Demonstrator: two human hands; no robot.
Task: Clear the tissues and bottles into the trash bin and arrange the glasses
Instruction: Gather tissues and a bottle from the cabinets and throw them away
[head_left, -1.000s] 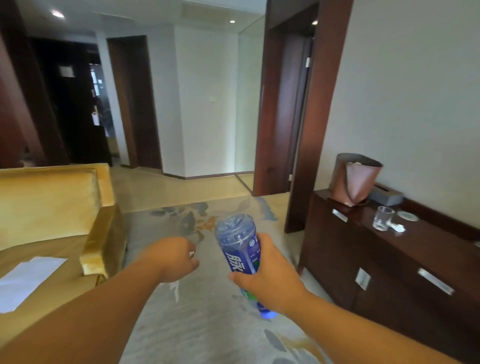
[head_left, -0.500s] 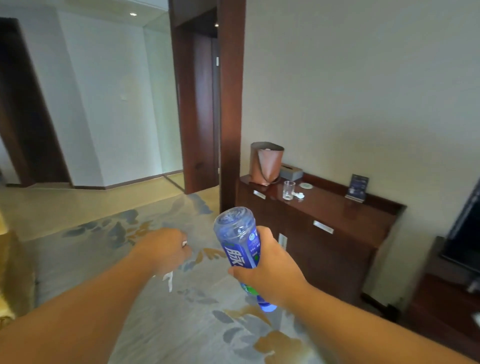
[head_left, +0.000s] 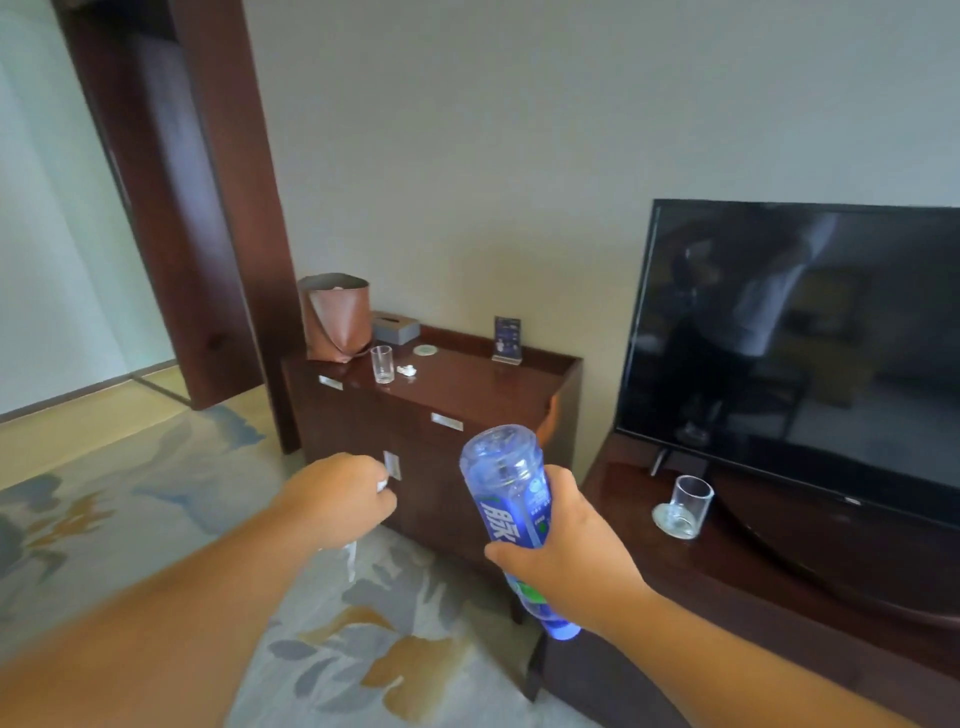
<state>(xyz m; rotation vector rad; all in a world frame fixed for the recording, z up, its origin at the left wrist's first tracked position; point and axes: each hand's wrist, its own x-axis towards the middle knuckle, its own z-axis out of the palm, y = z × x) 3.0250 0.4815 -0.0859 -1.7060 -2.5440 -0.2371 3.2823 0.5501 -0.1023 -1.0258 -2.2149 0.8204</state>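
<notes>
Right hand (head_left: 566, 551) wrapped tight round a blue bottle (head_left: 511, 506), fingers clamped on its middle, held upside down with the cap end low and the base tipped up. Left hand (head_left: 340, 499) curled into a fist, fingers together, with a bit of white tissue (head_left: 383, 485) poking out between them. Both held out above the rug (head_left: 156, 499).

Up ahead, a dark cabinet (head_left: 467, 384). On top at its left end, a brown bin (head_left: 337, 322), with a grey tissue box (head_left: 396, 328) just beside it. One glass (head_left: 382, 365) standing upright near the bin, and a small crumpled tissue (head_left: 408, 370) lying just beside that glass. On the low TV stand (head_left: 727, 561), a second glass (head_left: 683, 506) upright in front of the TV (head_left: 800, 332).
</notes>
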